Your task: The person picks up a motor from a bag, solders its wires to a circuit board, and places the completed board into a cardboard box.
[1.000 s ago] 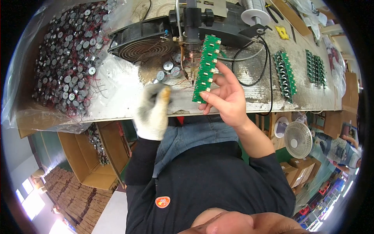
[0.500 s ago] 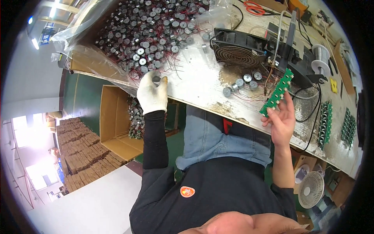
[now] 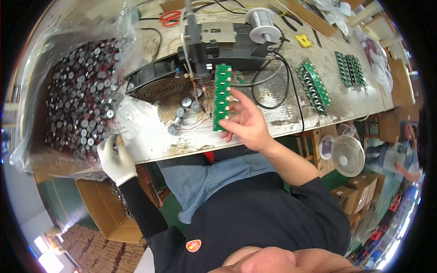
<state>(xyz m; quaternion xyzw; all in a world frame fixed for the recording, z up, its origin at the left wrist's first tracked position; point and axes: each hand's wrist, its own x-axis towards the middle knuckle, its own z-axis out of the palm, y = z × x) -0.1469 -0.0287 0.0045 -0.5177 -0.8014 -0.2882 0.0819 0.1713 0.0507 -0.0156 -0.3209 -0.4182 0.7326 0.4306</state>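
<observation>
Bare fingers of my right hand (image 3: 246, 122) grip a long green circuit board (image 3: 222, 98) by its lower end. The board is held nearly upright above the table, with small pale parts along it. My left hand (image 3: 117, 157), in a white glove, is at the near edge of a big pile of small round metal motors (image 3: 86, 93) with red wires. Its thumb and fingers are curled together; what they hold, if anything, is too small to name. Several loose motors (image 3: 186, 102) lie on the table between the hands.
Behind the board stand a black fan (image 3: 157, 84), an upright soldering tool (image 3: 195, 36) and a solder wire spool (image 3: 264, 27). More green boards (image 3: 314, 86) lie to the right, beyond a black cable (image 3: 291, 86). Plastic sheeting (image 3: 27, 109) lines the motor pile. Red scissors (image 3: 170, 18) lie at the back.
The view has swung to the right. My right hand has brought the circuit board closer to the soldering tool and turned it more upright. My left hand stays beside the motor pile.
</observation>
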